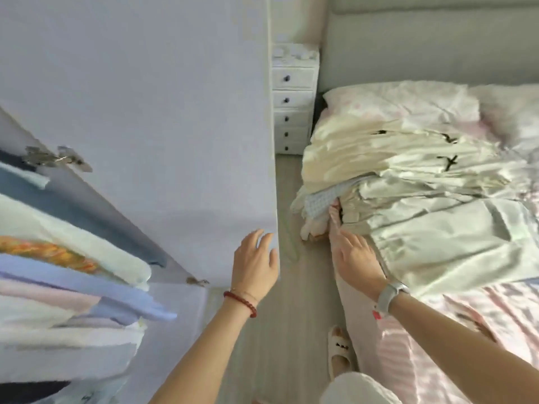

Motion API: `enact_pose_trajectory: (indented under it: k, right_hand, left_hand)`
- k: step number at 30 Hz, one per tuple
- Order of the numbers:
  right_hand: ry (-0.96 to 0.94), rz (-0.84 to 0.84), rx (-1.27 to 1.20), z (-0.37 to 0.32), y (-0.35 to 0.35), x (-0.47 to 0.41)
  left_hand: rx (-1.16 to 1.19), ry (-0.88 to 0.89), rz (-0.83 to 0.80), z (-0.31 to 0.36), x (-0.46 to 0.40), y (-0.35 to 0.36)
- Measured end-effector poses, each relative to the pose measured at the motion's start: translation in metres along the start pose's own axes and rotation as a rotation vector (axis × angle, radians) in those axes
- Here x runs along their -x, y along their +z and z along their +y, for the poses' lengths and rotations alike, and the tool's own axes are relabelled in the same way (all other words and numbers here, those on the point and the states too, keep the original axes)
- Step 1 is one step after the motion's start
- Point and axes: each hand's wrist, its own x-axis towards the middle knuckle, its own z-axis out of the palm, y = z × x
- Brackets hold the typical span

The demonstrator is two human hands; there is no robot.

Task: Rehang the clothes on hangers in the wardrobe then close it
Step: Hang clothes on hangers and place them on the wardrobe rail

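While the tall white wardrobe door (pixel 163 135) stands swung open between wardrobe and bed, a person reaches toward the heap of pale cream and white garments (pixel 408 182) piled on the pink-striped bed cover (pixel 455 339), the clothes still waiting to go back on hangers. Left hand (pixel 255 265), fingers spread and relaxed, rests against the door's outer edge and grips nothing; a red bead bracelet (pixel 240 303) circles that wrist. Right hand (pixel 354 259), wearing a pale grey watch (pixel 389 295), stretches with straight fingers to the near edge of the heap, touching or just short of a pink fold there, nothing yet held. Already hanging inside the wardrobe at left is a row of folded-looking tops in navy, cream, lilac and pink (pixel 67 275). A small white chest of drawers with dark knobs (pixel 293 112) stands beyond the door, beside the grey padded headboard (pixel 423 51). The risk from here, by my reading: a one-handed pull at the bottom layer could drag the whole stack off the mattress edge onto the pale wood floor (pixel 280 330), and the free-swinging door could drift into the reaching arm
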Motion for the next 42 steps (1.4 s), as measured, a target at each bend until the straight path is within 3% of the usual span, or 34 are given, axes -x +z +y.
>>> enact_pose_trajectory:
  k: [6, 13, 22, 25, 28, 37, 42]
  right_hand:
    - [0.407, 0.043, -0.122, 0.169, -0.036, -0.005]
    - [0.832, 0.169, -0.271, 0.36, -0.069, -0.008]
    - [1.194, 0.253, -0.451, 0.529, -0.07, -0.03]
    - [1.322, 0.211, -0.606, 0.557, -0.067, -0.041]
    - [1.348, 0.238, -0.575, 0.573, -0.065, -0.047]
    - [1.268, 0.759, -0.728, 0.559, -0.066, -0.059]
    - [1.208, 0.963, -0.687, 0.538, -0.077, -0.048]
  left_hand:
    - [0.106, 0.207, -0.242, 0.129, -0.089, 0.096]
    - [-0.048, 0.366, -0.554, 0.26, -0.17, 0.231]
    - [-0.34, 0.437, -0.723, 0.332, -0.216, 0.348]
    - [-0.406, 0.401, -0.804, 0.33, -0.225, 0.365]
    - [-0.437, 0.392, -0.867, 0.326, -0.23, 0.371]
    - [-0.435, 0.309, -0.924, 0.338, -0.237, 0.373]
    - [-0.296, 0.328, -0.819, 0.362, -0.25, 0.361]
